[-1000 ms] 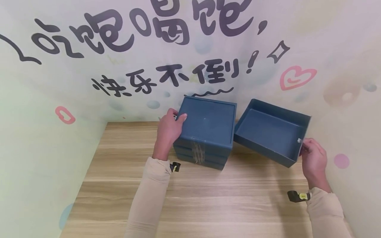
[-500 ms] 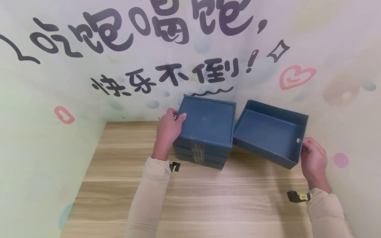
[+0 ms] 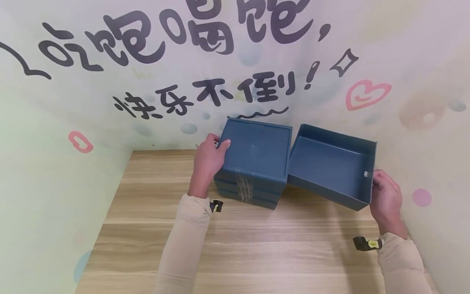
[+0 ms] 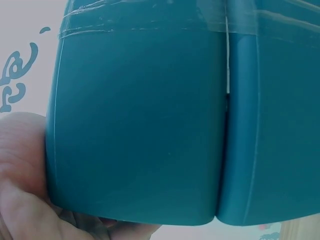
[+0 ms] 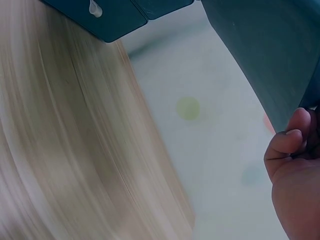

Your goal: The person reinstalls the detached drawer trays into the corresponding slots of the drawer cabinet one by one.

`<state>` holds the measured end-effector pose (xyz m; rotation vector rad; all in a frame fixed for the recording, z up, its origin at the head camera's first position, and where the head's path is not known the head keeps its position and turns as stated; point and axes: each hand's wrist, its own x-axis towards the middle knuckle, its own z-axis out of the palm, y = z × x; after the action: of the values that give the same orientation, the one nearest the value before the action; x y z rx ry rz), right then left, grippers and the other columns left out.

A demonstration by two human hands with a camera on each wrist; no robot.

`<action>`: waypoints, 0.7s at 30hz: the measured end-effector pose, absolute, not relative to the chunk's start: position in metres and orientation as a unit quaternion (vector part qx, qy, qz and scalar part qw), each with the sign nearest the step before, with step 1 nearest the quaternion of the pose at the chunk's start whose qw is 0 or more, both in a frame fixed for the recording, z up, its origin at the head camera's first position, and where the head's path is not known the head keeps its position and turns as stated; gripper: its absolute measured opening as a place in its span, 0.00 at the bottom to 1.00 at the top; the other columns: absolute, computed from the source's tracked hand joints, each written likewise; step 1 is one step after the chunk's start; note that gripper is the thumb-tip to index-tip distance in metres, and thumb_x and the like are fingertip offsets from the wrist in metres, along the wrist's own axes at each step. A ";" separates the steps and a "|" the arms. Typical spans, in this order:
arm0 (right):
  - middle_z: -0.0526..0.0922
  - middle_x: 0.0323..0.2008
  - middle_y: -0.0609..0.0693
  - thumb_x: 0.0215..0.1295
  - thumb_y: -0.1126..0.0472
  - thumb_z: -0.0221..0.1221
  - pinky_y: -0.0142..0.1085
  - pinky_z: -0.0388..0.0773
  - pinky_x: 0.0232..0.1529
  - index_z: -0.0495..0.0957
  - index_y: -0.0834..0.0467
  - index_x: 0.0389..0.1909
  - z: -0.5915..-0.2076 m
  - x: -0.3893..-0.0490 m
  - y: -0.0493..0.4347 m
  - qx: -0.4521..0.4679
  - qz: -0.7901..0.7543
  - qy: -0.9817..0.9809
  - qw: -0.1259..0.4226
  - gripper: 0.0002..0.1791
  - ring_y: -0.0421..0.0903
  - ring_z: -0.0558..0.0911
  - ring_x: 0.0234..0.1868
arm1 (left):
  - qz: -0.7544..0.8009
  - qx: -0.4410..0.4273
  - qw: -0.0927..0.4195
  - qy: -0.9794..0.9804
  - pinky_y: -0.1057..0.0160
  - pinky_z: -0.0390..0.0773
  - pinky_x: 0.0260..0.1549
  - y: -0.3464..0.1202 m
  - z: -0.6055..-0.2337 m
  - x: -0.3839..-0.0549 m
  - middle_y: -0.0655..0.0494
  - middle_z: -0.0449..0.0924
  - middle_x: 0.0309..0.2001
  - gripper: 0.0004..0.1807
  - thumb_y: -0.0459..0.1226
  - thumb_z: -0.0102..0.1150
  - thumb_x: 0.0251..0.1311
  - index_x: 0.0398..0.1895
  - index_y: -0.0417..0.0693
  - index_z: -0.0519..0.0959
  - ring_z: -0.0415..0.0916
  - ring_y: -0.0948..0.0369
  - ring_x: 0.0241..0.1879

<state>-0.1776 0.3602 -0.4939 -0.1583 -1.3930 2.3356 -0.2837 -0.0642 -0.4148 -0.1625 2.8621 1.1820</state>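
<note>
A dark blue drawer cabinet (image 3: pixel 257 149) stands on the table near the back wall, clear tape (image 3: pixel 244 185) across its front. My left hand (image 3: pixel 209 161) grips its upper left side, thumb on the top edge and fingers over the side. In the left wrist view, the taped drawer fronts (image 4: pixel 140 125) fill the picture beside the hand. To the cabinet's right, my right hand (image 3: pixel 386 198) holds a blue drawer (image 3: pixel 330 163) by its right wall, with its inside facing up. In the right wrist view, curled fingers pinch the drawer's edge; the drawer hangs above the table.
The wood-grain table (image 3: pixel 154 228) runs toward me and to the left of the cabinet. A pale printed wall (image 3: pixel 176 134) with large black characters rises close behind, and walls also flank both sides. A small white bit (image 3: pixel 366 174) shows on the drawer's inner right wall.
My right hand has shifted the drawer slightly left, closer to the cabinet, and its front corner sits a little lower. My left hand and the cabinet have stayed in place.
</note>
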 end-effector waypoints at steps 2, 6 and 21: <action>0.79 0.24 0.48 0.77 0.71 0.41 0.28 0.77 0.30 0.80 0.63 0.23 -0.494 -0.178 0.359 -0.051 0.840 -0.500 0.204 0.24 0.42 0.76 0.30 | 0.382 -0.051 0.019 0.923 0.46 0.79 0.49 -0.064 -0.415 -0.284 0.42 0.82 0.53 0.29 0.57 0.50 0.74 0.65 0.46 0.70 0.79 0.46 0.48; 0.79 0.24 0.48 0.77 0.72 0.40 0.28 0.77 0.30 0.80 0.63 0.23 -0.495 -0.179 0.357 -0.044 0.840 -0.502 0.202 0.25 0.42 0.76 0.30 | 0.381 -0.049 0.014 0.923 0.48 0.78 0.46 -0.064 -0.416 -0.284 0.43 0.82 0.50 0.28 0.56 0.50 0.74 0.64 0.45 0.70 0.79 0.47 0.45; 0.80 0.25 0.47 0.77 0.73 0.38 0.28 0.76 0.31 0.80 0.64 0.25 -0.498 -0.177 0.352 -0.003 0.846 -0.501 0.181 0.25 0.42 0.76 0.32 | 0.381 -0.050 0.013 0.923 0.47 0.79 0.47 -0.065 -0.416 -0.284 0.43 0.83 0.53 0.29 0.57 0.50 0.74 0.64 0.46 0.70 0.79 0.47 0.47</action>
<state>-0.1765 0.3524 -0.4985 -0.0098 -1.4150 2.3894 -0.2836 -0.0649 -0.4164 -0.1548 2.8756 1.1866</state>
